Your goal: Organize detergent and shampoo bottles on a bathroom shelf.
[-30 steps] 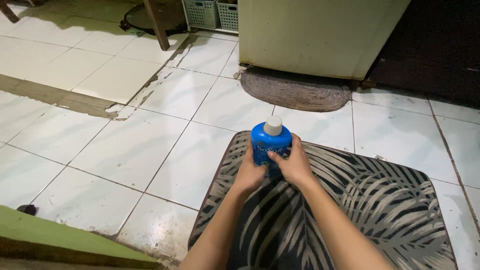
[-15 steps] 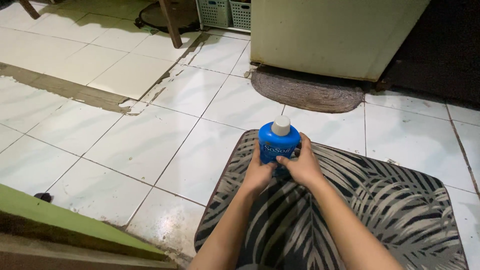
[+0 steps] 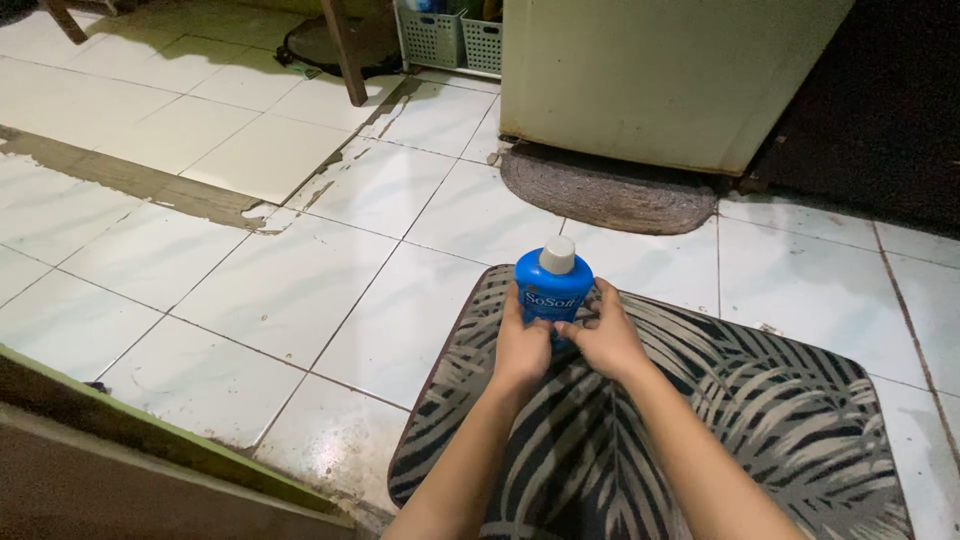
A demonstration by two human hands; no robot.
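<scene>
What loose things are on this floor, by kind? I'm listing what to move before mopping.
Bottles: 1, the blue bottle, in the left hand and right hand
Mats: 2, leaf-print mat, round woven mat
Baskets: 2, basket, basket
Total: 5

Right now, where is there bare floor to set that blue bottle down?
Both the left hand and right hand grip the blue bottle over the leaf-print mat. Bare white tiles lie left of the mat, up to the cement strip. More lie between the mat and the round rug. The baskets crowd the far edge.
</scene>
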